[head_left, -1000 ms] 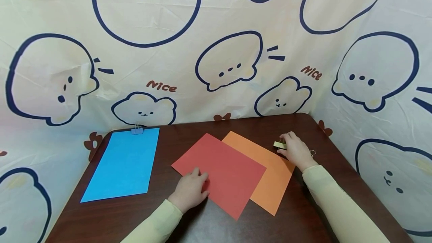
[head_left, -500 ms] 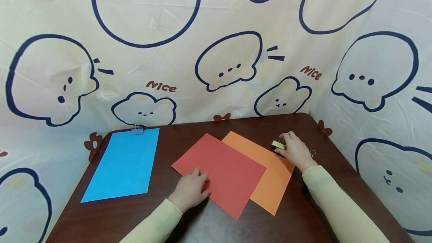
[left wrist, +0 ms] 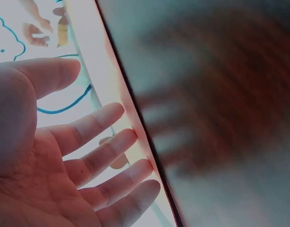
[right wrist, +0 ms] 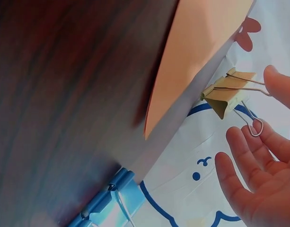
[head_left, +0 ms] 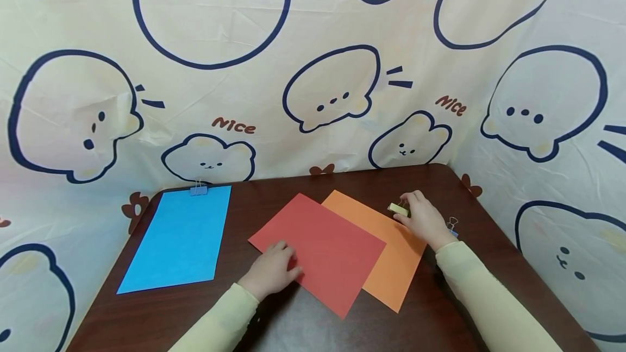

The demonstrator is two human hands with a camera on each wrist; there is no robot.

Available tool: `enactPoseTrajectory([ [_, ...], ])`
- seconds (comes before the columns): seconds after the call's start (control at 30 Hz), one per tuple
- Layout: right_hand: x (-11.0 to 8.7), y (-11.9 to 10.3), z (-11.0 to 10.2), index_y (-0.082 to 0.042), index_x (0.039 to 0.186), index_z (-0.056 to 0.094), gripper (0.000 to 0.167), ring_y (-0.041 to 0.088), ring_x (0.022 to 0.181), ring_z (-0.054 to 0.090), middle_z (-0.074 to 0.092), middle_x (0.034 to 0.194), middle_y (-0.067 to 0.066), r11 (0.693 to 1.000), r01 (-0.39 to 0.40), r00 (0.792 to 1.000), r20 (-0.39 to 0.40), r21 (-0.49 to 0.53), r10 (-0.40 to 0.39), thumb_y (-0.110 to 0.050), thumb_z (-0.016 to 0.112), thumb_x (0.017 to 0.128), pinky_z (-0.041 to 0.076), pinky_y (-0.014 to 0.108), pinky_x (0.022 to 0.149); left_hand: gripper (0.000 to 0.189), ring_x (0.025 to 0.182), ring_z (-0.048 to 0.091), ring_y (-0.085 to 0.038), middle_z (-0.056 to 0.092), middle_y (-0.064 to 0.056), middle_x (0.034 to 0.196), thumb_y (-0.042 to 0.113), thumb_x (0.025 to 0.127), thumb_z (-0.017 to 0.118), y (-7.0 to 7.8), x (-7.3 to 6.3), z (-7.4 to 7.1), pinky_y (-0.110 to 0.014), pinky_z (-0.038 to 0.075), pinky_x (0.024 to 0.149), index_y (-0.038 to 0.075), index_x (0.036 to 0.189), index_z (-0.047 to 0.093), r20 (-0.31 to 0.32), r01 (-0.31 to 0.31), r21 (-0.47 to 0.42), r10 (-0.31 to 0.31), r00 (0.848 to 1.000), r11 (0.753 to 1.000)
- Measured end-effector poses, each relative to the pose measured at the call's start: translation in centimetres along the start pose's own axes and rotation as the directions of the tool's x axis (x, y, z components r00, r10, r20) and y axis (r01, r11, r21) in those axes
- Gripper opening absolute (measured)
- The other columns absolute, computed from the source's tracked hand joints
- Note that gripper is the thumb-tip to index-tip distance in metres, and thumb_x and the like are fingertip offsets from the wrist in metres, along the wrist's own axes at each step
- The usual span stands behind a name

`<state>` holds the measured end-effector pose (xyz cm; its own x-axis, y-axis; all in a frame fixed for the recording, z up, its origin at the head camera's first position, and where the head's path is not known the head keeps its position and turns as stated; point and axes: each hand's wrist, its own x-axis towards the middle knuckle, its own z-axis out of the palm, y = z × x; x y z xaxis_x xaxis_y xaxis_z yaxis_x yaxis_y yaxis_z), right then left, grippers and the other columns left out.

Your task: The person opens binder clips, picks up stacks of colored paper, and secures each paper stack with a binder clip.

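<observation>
A yellow binder clip [head_left: 399, 209] is pinched in my right hand [head_left: 424, 219], just behind the orange sheet [head_left: 391, 265]. In the right wrist view, thumb and fingers touch the wire handles of this yellow clip [right wrist: 227, 94]. My left hand [head_left: 269, 270] hovers or rests at the near left edge of the red sheet [head_left: 323, 254]; contact is hard to tell. Its fingers look nearly straight and hold nothing in the left wrist view, where the left hand [left wrist: 74, 165] fills the lower left. The red sheet overlaps the orange one.
A blue sheet [head_left: 181, 243] lies at the left of the brown table [head_left: 293, 335], with a blue binder clip [head_left: 198, 190] on its top edge. Another blue binder clip [right wrist: 111, 203] sits right of the orange sheet, partly behind the right wrist. A patterned cloth [head_left: 264, 91] hangs behind.
My right hand has moved slightly left with the yellow binder clip, uncovering more of the blue clip beside its wrist. My left hand has drawn back slightly toward the left.
</observation>
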<state>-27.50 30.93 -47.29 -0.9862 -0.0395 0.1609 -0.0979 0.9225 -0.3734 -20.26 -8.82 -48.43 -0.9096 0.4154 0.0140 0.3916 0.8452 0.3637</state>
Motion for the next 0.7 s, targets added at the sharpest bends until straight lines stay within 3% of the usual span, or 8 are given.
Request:
enactPoseTrajectory([
  [0.2, -0.2, 0.0, 0.1, 0.001, 0.134, 0.054, 0.053, 0.032, 0.101, 0.062, 0.054, 0.128, 0.022, 1.0, -0.008, 1.0, -0.003, -0.003, 0.008, -0.026, 0.077, 0.094, 0.056, 0.054, 0.093, 0.02, 0.09, 0.062, -0.02, 0.061, -0.006, 0.101, 0.025, 0.093, 0.076, -0.9, 0.3, -0.8, -0.043, 0.056, 0.082, 0.008, 0.1, 0.068, -0.015, 0.016, -0.113, -0.018, 1.0, 0.993],
  [0.33, -0.3, 0.0, 0.1, 0.001, 0.134, 0.054, 0.053, 0.032, 0.102, 0.062, 0.054, 0.128, 0.021, 1.0, -0.012, 1.0, 0.002, -0.003, 0.012, -0.026, 0.077, 0.094, 0.055, 0.055, 0.094, 0.02, 0.085, 0.061, -0.02, 0.062, -0.008, 0.101, 0.024, 0.094, 0.075, -1.9, 0.8, -1.6, -0.039, 0.056, 0.075, 0.006, 0.101, 0.068, -0.067, 0.085, -0.129, -0.094, 0.993, 0.988],
  [0.5, -0.3, 0.0, 0.0, 0.001, 0.133, 0.054, 0.053, 0.032, 0.1, 0.063, 0.054, 0.128, 0.022, 1.0, -0.011, 1.0, 0.002, -0.004, 0.011, -0.025, 0.077, 0.094, 0.055, 0.055, 0.093, 0.034, 0.091, 0.055, -0.029, 0.058, -0.018, 0.105, 0.025, 0.095, 0.074, -4.1, 1.3, -3.0, -0.044, 0.053, 0.074, -0.003, 0.109, 0.063, -0.112, 0.249, -0.119, -0.262, 0.959, 0.961],
  [0.7, -0.4, 0.2, -0.1, 0.001, 0.133, 0.054, 0.053, 0.033, 0.1, 0.063, 0.053, 0.127, 0.022, 1.0, -0.014, 1.0, -0.002, -0.003, 0.014, -0.025, 0.078, 0.094, 0.055, 0.056, 0.094, 0.054, 0.101, 0.054, -0.043, 0.054, -0.034, 0.115, 0.029, 0.095, 0.071, -6.1, 1.6, -3.7, -0.058, 0.052, 0.087, -0.016, 0.118, 0.053, -0.07, 0.377, -0.057, -0.381, 0.922, 0.924],
])
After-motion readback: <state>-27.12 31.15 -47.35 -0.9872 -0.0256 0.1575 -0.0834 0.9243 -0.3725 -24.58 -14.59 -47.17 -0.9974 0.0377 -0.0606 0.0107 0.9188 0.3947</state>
